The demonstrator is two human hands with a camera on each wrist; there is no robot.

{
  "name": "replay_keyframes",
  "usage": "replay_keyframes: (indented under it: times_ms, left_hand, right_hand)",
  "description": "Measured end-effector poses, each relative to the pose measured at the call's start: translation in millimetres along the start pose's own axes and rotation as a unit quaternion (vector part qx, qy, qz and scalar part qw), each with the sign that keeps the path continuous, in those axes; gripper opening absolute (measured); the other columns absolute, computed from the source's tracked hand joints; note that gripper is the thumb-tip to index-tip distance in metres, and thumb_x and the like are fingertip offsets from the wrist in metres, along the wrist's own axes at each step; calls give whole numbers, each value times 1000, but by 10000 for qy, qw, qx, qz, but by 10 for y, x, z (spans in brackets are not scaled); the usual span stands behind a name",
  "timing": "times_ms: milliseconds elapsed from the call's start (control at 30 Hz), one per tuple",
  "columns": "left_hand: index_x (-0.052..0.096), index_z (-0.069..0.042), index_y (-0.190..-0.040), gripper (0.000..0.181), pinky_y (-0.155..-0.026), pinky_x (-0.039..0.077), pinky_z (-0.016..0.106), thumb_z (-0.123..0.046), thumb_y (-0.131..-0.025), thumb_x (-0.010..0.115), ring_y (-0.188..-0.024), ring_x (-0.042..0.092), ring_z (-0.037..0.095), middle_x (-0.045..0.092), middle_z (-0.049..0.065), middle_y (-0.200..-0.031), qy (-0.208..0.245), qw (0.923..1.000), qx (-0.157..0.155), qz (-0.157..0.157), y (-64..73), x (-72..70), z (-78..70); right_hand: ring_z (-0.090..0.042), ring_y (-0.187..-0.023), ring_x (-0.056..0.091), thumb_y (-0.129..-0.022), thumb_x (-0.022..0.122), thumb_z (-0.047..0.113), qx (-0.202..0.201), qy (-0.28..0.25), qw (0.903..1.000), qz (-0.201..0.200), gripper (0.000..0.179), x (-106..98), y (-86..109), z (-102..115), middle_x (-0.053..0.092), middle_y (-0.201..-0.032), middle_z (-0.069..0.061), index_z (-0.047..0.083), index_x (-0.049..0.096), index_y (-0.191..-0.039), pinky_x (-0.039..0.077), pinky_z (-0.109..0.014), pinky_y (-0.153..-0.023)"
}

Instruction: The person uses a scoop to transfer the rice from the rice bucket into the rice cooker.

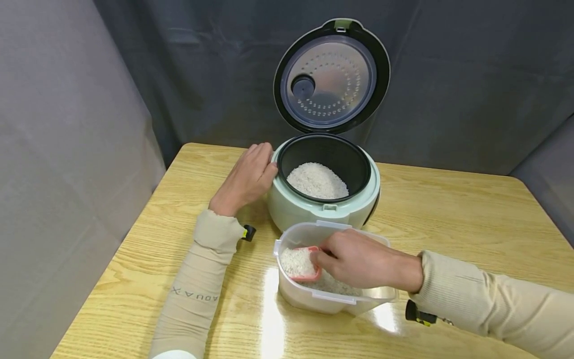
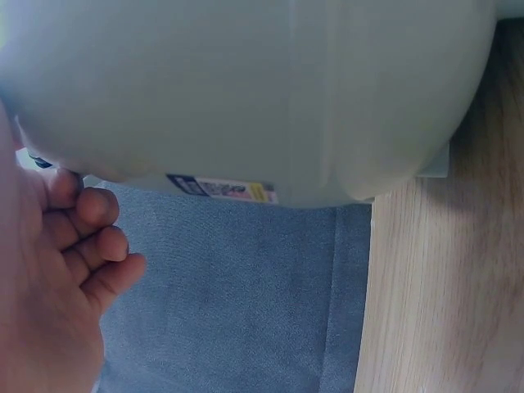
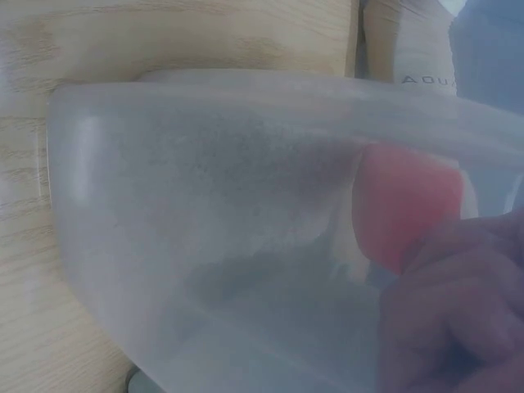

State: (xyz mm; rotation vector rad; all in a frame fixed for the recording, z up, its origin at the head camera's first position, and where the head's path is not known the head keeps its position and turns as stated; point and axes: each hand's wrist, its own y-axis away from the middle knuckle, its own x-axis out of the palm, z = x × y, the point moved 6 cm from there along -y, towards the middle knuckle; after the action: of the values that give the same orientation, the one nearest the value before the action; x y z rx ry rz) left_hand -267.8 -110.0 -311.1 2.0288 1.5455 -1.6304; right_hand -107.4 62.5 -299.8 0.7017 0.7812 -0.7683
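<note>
My right hand (image 1: 358, 257) pinches a red scoop (image 1: 317, 269) heaped with white rice. The scoop is inside a translucent plastic bin (image 1: 309, 297), over more rice. Through the cloudy bin wall, the right wrist view shows the scoop (image 3: 409, 201) and the curled fingers. My left hand (image 1: 246, 177) rests against the left side of a pale green rice cooker (image 1: 291, 209), fingers loosely bent. Its bent fingers (image 2: 102, 209) show beside the cooker's body in the left wrist view. A mound of rice (image 1: 317, 180) lies in the cooker's black inner pot (image 1: 338, 147).
The cooker's round lid (image 1: 329, 82) stands upright behind the pot. Directly in front of the cooker sits the bin, on a wooden table (image 1: 448, 214). Dark cloth (image 1: 215, 65) hangs behind the table, with a grey cloth (image 1: 67, 149) at the left.
</note>
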Motion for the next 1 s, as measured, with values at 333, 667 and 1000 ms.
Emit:
replay_keyframes:
  times_ms: [333, 667, 1000]
  left_hand:
    - [45, -7, -88, 18, -76, 34, 35, -22, -96, 37, -80, 41, 27, 41, 8, -80, -51, 10000, 5, -54, 2, 4, 3]
    - [45, -8, -88, 19, -77, 34, 34, -23, -96, 36, -81, 42, 27, 41, 7, -80, -6, 10000, -11, -36, -4, 9, 15]
    - [45, -8, -89, 18, -77, 33, 33, -22, -96, 37, -81, 41, 26, 41, 7, -81, 43, 10000, -49, 14, -5, 18, 25]
  right_hand:
    - [-2, -49, 32, -100, 53, 25, -60, 48, 10000, -34, 40, 0, -1, 2, 34, -55, 14, 24, 49, -60, 29, -21, -50]
    - [-2, -49, 31, -99, 53, 24, -80, 115, 9999, -78, 40, -4, -8, 9, 33, -55, 14, 24, 48, -60, 29, -21, -50]
    - [-3, -48, 34, -100, 54, 26, 17, 71, 10000, 58, 40, -4, -24, -13, 36, -54, 12, 24, 50, -60, 29, -22, -49]
